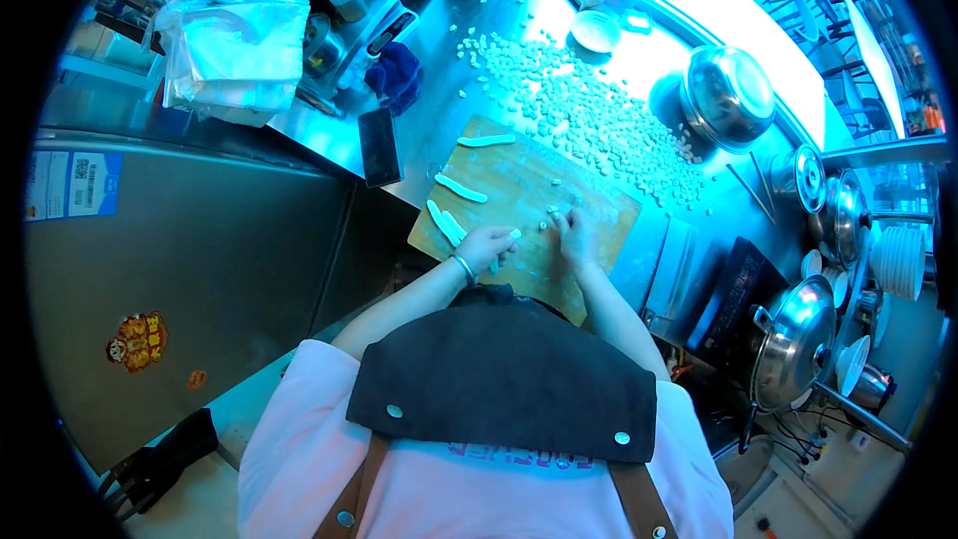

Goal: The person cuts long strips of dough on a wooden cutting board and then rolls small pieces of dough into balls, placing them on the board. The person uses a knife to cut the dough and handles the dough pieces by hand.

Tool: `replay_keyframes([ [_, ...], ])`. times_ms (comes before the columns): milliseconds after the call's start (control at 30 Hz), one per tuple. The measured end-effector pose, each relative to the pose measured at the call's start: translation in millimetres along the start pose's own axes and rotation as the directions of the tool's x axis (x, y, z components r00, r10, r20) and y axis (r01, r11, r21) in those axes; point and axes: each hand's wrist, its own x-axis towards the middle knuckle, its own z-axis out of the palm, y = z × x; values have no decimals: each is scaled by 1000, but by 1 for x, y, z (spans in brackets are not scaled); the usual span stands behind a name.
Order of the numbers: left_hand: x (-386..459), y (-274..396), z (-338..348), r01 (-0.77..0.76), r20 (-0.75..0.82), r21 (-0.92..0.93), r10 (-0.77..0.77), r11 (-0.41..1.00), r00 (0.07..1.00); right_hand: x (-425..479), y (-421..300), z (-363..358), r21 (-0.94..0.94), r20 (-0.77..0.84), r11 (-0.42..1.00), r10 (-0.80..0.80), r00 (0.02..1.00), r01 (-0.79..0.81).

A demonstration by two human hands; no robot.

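My left hand is closed around a pale dough strip, with one end poking out past the thumb. Just to its right, my right hand is low over the wooden board, its fingertips at a small dough piece. Whether they pinch that piece or only touch it is unclear. Another cut piece lies between the hands, and one more sits farther up. Several dough strips rest along the board's left side, two of them close beside my left hand.
Many small dough pieces spread over the steel counter beyond the board. A phone and a blue cloth lie left. At right are an upturned steel bowl, chopsticks, an induction cooker and a lidded pot.
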Motion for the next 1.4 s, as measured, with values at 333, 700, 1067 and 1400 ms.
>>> replay_keyframes([
  [333, 2, -1, -2, 66, 58, -171, -57, 983, 997, 12, -27, -9, 68, -364, 823, -506, 782, 564],
  [700, -10, 5, 10, 43, 276, 60, -58, 997, 959, -48, -35, -24, 565, 322, 822, -138, 937, -73],
  [1067, 2, 0, -23, -38, 5, 37, 38, 999, 999, -18, -6, -1, -249, 121, 928, -253, 960, 276],
  [1400, -5, 4, -7, 46, 107, -112, -34, 993, 994, -33, -17, 11, 449, -127, 825, -321, 939, 343],
])
